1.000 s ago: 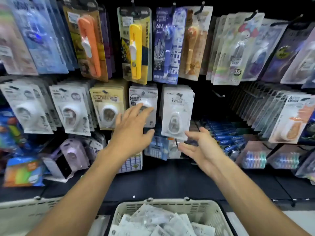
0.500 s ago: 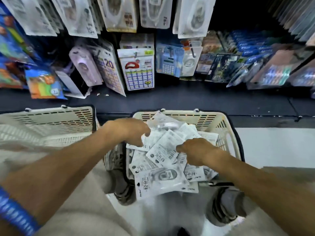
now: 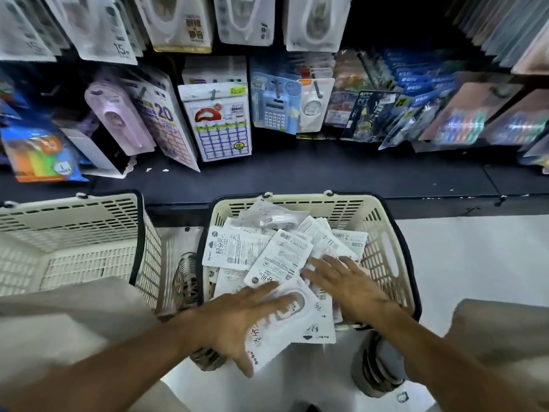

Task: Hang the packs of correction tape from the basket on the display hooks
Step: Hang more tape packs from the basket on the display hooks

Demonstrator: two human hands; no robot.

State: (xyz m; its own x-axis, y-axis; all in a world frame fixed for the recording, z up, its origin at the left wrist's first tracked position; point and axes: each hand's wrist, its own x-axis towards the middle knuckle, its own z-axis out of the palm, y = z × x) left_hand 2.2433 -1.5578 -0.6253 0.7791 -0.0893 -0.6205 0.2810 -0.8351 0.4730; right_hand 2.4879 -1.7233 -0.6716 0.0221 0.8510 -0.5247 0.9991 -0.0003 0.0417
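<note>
The cream basket (image 3: pixel 389 233) on the floor in front of me holds several white packs of correction tape (image 3: pixel 237 248). My left hand (image 3: pixel 234 319) lies with straight, spread fingers on top of one white pack (image 3: pixel 309 322) at the basket's near edge, its thumb beside the pack's near corner. My right hand (image 3: pixel 347 285) rests flat with spread fingers on the pile a little to the right. More white correction tape packs (image 3: pixel 246 22) hang from the display hooks along the top.
A second cream basket (image 3: pixel 74 224) stands to the left. A dark shelf ledge (image 3: pixel 297 173) runs behind both baskets. Above it hang a calendar pack (image 3: pixel 219 126), a blue calculator (image 3: pixel 276 111) and other stationery. My shoes show beside the basket.
My view dropped from the hooks to the basket. Both hands came down from the display into the pile, then slid nearer to me and flattened onto the packs.
</note>
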